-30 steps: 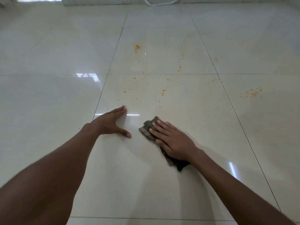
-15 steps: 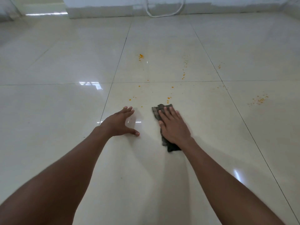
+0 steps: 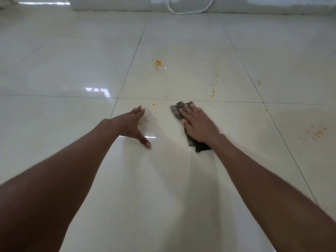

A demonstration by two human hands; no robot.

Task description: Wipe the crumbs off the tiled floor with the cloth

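Crumpled dark grey-green cloth (image 3: pixel 181 110): pressed flat under right hand (image 3: pixel 199 125), fingers extended. Left hand (image 3: pixel 131 124): beside cloth, splayed, grasping nothing. Orange crumbs (image 3: pixel 158 63): beyond cloth on glossy cream tiled floor (image 3: pixel 72 60).

The right hand (image 3: pixel 198 124) covers the middle of the dark cloth (image 3: pixel 177 109), so only its far end and near tail show, and any crumbs under it can't be seen. Both forearms run off the bottom edge, and the white hose (image 3: pixel 190 11) along the far wall is cut by the top edge. The faint specks (image 3: pixel 215 75) farther out are too small to tell apart
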